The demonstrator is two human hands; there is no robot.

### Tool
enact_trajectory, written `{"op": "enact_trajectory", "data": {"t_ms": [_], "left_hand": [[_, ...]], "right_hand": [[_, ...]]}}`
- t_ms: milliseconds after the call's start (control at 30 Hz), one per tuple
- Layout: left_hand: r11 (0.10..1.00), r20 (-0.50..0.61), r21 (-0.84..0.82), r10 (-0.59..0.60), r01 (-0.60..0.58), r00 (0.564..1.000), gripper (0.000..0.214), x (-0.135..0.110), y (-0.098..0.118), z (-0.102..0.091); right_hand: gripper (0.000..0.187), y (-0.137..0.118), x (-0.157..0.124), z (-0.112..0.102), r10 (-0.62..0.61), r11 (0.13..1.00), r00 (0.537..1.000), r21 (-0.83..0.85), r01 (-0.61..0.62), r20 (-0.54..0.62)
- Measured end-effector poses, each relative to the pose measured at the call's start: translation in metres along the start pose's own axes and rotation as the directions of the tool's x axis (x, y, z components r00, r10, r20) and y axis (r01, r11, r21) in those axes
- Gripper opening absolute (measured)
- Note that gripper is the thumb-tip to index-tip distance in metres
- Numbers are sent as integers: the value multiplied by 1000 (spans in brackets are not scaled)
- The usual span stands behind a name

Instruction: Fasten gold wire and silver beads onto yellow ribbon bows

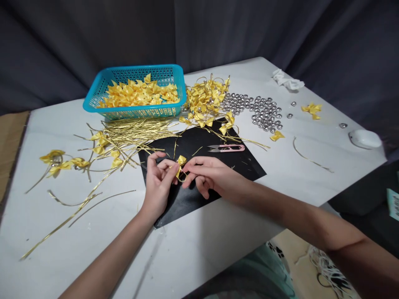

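Over the black mat point(174, 207), my left hand point(160, 178) pinches a small yellow ribbon bow point(181, 160) between thumb and forefinger. My right hand point(212, 172) meets it from the other side, its thumb and forefinger closed at a thin gold cord point(181, 180) that loops below the bow. The fingertips cover part of the bow and cord. Pink-handled thread snips point(232, 148) lie on the mat just beyond my right hand. A bundle of gold cords point(137, 133) is spread past my left hand.
A blue basket point(134, 110) of yellow bows stands at the back left. Beside it are a pile of corded bows point(205, 97) and many silver beads point(266, 112). Loose bows and cords point(56, 162) lie on the left. A white computer mouse point(364, 139) sits near the right edge.
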State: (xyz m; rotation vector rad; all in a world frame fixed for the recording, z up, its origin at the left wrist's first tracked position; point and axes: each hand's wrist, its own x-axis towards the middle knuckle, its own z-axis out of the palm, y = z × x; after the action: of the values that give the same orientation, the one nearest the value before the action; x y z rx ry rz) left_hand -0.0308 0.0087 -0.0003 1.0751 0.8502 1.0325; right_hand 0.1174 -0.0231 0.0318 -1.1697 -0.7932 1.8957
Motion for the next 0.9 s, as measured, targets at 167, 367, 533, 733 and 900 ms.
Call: {"op": "enact_trajectory", "data": {"t_ms": [167,367,533,733,900], "left_hand": [[999,-8,-41,-27,26,1000,40,1,-1,-1],[998,-17,-50,-40,39,999,38,0,1,1],[999,5,-36,-26,26,1000,37,0,1,1],[996,8,-82,-29,30,1000,38,1,0,1],[996,5,-82,-37,37,999,38,0,-1,-1]], "right_hand": [[14,-1,1,-4,133,976,991,171,-132,5],[28,-2,2,-6,368,876,898,234,-422,241],[16,-4,-2,0,326,906,919,202,-371,223],[14,-3,-1,0,314,921,935,183,-343,166],[37,-2,1,-3,345,894,907,210,-397,242]]}}
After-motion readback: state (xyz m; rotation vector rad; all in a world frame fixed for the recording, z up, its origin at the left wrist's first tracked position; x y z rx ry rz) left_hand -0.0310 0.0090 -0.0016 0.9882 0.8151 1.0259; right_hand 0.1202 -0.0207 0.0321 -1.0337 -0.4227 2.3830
